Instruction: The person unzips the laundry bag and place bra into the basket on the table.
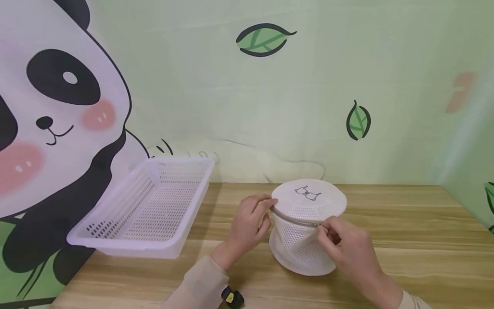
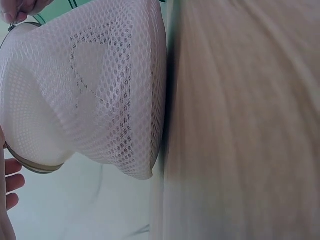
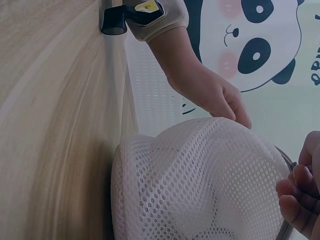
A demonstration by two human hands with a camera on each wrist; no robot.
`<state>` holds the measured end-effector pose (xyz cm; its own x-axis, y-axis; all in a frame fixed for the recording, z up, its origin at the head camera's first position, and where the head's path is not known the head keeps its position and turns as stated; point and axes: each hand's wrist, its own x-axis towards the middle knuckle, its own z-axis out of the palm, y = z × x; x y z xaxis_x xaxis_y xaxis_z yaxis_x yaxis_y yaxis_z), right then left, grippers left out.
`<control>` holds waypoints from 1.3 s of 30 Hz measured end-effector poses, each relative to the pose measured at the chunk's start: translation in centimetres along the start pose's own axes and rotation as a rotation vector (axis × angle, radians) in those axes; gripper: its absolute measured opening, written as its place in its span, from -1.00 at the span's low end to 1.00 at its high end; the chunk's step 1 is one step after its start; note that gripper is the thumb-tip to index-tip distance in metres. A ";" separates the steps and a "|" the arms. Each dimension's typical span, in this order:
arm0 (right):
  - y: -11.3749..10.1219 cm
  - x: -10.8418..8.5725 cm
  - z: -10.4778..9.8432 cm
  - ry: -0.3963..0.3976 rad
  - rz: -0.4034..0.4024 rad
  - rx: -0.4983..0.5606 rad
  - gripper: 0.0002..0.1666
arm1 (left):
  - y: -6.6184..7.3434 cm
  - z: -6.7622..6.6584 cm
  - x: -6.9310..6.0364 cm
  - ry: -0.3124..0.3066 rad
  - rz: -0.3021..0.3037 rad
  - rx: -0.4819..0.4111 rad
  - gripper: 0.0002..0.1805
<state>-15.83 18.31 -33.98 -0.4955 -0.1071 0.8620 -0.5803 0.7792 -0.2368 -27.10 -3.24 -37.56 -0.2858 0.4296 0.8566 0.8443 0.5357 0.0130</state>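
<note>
A white cylindrical mesh laundry bag (image 1: 299,244) stands upright on the table, its round lid printed with a small bra outline. A grey-brown zipper (image 1: 292,219) runs round the lid's front edge. At the left of the rim, my left hand (image 1: 248,221) pinches the bag's edge near the zipper; its other fingers (image 2: 15,182) extend past the bag in the left wrist view. My right hand (image 1: 349,249) pinches the zipper pull at the front right of the rim. The right wrist view shows its curled fingertips (image 3: 290,202) close against the zipper; the pull itself is mostly hidden.
To the left stands a white slotted plastic basket (image 1: 173,249) with nothing visible in it. The wood-grain table (image 1: 424,223) meets a green wall (image 1: 185,98) printed with a panda and leaves. A black wrist device (image 1: 233,297) is at my left sleeve.
</note>
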 end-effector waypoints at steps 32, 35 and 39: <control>-0.2 -0.1 0.1 -0.007 -0.054 -0.029 -0.79 | 5.0 -1.7 2.4 0.067 0.261 -0.004 -0.58; -0.2 -0.1 0.2 -0.012 -0.059 -0.029 -0.80 | 5.3 -1.6 2.4 0.066 0.268 0.003 -0.56; -0.3 -0.2 0.2 -0.018 -0.058 -0.024 -0.80 | 5.5 -1.4 2.2 0.066 0.270 0.007 -0.55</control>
<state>-15.75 17.96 -34.17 -0.4732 -0.1630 0.8657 -0.5928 0.7859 -0.1760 -22.47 -0.38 -34.83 -0.0208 0.5095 0.8602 0.8827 0.4134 -0.2234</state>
